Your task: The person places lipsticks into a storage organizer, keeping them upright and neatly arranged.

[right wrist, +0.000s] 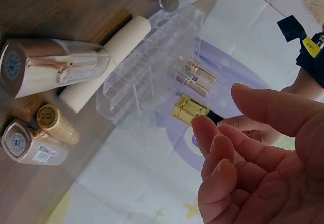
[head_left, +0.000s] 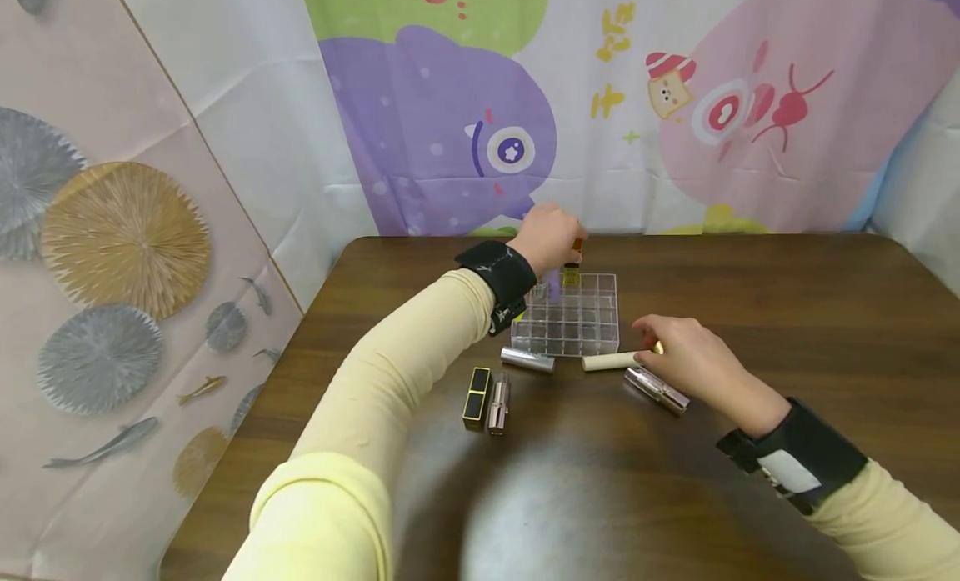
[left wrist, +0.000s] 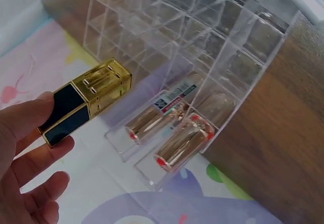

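In my left hand [head_left: 551, 237] is a black and gold lipstick [left wrist: 86, 101], pinched between thumb and fingers. Its gold end points at the far side of a clear compartment organizer [head_left: 566, 346]. Two rose-gold lipsticks, one nearer [left wrist: 183, 145] and one behind [left wrist: 152, 123], sit in neighbouring compartments. My right hand [head_left: 690, 356] hovers empty with loosely bent fingers, above the right end of a cream tube [head_left: 609, 362]. A gold tube [right wrist: 58, 124] shows partly behind that hand in the head view. Close by lies a shiny rose-gold lipstick [head_left: 656, 390].
A silver tube [head_left: 527, 360] lies before the organizer. Left of centre, another black and gold lipstick [head_left: 477, 395] rests beside a rose-gold lipstick [head_left: 498, 404]. The brown table [head_left: 810, 314] ends at a cartoon-printed cloth [head_left: 450, 122] behind.
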The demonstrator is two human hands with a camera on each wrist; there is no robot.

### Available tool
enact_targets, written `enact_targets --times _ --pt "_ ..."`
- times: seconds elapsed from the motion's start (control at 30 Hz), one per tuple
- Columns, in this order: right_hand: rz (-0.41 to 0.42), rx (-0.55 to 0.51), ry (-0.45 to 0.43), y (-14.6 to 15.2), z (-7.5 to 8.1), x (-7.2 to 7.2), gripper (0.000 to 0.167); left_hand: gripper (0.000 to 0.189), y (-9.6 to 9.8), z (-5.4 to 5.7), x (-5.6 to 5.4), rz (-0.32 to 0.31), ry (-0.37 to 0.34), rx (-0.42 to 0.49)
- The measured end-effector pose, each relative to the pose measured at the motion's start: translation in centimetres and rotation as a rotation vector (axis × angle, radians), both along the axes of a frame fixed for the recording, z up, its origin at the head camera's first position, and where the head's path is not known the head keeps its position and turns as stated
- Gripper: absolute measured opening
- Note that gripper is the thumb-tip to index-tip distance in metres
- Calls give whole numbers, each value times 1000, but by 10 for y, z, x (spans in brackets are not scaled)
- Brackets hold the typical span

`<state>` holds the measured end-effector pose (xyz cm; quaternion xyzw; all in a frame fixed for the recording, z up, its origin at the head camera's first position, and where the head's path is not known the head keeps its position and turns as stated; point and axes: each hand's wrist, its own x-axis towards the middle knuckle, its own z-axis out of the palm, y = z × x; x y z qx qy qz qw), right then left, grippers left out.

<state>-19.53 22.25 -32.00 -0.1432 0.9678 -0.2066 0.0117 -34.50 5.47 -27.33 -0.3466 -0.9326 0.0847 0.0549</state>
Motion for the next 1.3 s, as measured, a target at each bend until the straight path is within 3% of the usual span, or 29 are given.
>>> enact_targets --times 0.3,0.43,0.67,1.0,1.07,1.17,1.3 --pt "-1 -1 1 1 -3 -2 35 26 2 -9 -3 27 -24 -48" --pt "6 2 5 1 -4 -3 35 26 1 -13 -5 46 -58 -18" --pt "-6 1 12 4 -2 -6 33 21 1 -17 -11 2 -73 51" --pt "-22 20 -16 9 -5 -11 32 21 3 -19 -7 12 -69 72" --pt "-25 24 -45 11 -9 -11 31 28 3 -22 -6 21 -77 56" --pt "-23 56 -90 15 -17 -13 30 54 -1 -27 -3 44 -96 48" --pt "-8 121 -153 22 -30 -14 29 73 -12 -30 5 29 -68 156"
